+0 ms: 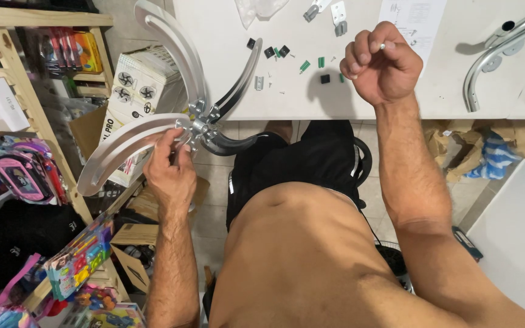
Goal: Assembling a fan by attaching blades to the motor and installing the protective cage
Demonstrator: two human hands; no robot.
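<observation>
Left hand (171,164) pinches the hub (200,126) where the curved silver legs (123,146) meet, mid-left of frame. Right hand (379,61), fisted upper centre, nips a small screw (383,45) between thumb and finger; the hub lies left and below, nearer the left hand.
</observation>
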